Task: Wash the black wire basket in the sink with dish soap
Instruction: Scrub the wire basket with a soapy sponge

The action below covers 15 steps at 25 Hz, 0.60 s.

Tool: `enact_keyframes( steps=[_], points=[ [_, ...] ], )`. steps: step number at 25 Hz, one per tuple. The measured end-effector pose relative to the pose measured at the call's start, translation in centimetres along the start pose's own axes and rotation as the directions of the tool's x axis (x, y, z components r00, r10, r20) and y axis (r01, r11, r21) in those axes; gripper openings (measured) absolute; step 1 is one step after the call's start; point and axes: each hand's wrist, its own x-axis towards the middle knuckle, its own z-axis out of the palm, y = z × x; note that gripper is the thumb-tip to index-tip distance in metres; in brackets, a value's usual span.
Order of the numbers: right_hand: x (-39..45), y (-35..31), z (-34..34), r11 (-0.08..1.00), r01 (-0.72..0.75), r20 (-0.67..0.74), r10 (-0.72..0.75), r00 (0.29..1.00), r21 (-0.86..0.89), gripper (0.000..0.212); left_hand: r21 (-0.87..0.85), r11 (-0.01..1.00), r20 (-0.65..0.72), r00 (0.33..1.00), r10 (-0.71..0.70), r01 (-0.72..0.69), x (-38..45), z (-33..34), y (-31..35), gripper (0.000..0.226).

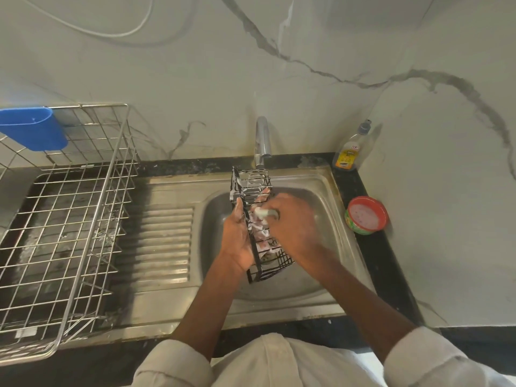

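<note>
Two hands over the sink (329,277), left grip (237,238) clamped on black wire basket (261,227), right grip (290,219) pinching pale scrubber (262,213) inside it

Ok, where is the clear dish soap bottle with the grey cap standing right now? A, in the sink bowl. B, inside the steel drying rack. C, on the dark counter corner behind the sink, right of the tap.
C: the clear dish soap bottle stands on the counter corner, right of the chrome tap.

left hand (237,236) grips soapy black wire basket (261,224) | right hand (293,219) scrubs | over sink (332,196)
</note>
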Motion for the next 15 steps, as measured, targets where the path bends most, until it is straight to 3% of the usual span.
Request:
enact_keyframes(
  steps=[2, 4, 5, 7, 9, 10, 13, 15],
  points=[
    [-2.2, 0.1, -0.5, 0.992, 0.108, 0.252, -0.121, 0.96, 0.065, 0.026, -0.089, 0.996, 0.006, 1.0, -0.022, 0.022, -0.1, -0.1, 0.1, 0.064],
    [-1.6, -0.1, -2.0, 0.985, -0.039, 0.452, -0.042, 0.891, 0.169, 0.024, -0.089, 0.995, 0.023, 0.999, -0.039, 0.041, -0.1, -0.1, 0.0, 0.065],
    [-0.5, -0.1, -2.4, 0.981, -0.109, 0.439, 0.028, 0.898, 0.162, 0.024, -0.044, 0.998, 0.009, 0.999, -0.036, 0.036, -0.2, 0.0, -0.2, 0.063],
    [2.7, -0.2, -2.1, 0.99, -0.138, 0.177, 0.131, 0.975, 0.027, 0.025, 0.06, 0.998, -0.003, 1.0, -0.011, 0.011, -0.2, 0.5, -0.5, 0.06],
    [4.6, -1.2, -1.6, 0.992, -0.099, -0.066, 0.094, 0.993, -0.078, 0.026, 0.096, 0.995, -0.034, 0.999, 0.018, -0.014, -0.1, 0.7, -0.7, 0.059],
    [4.7, -1.7, -1.3, 0.996, -0.066, -0.103, 0.059, 0.993, -0.062, 0.026, 0.099, 0.995, -0.057, 0.998, 0.023, -0.018, -0.1, 0.7, -0.6, 0.058],
    [1.3, -2.6, -0.8, 0.997, -0.015, -0.003, 0.015, 1.0, 0.076, 0.026, 0.039, 0.999, -0.065, 0.997, 0.031, -0.029, -0.1, 0.7, 0.2, 0.054],
    [-1.6, -2.4, -1.6, 0.996, 0.0, 0.21, -0.018, 0.977, 0.087, 0.027, -0.042, 0.999, -0.044, 0.999, 0.0, -0.001, -0.5, 0.5, 0.8, 0.056]
  ],
)
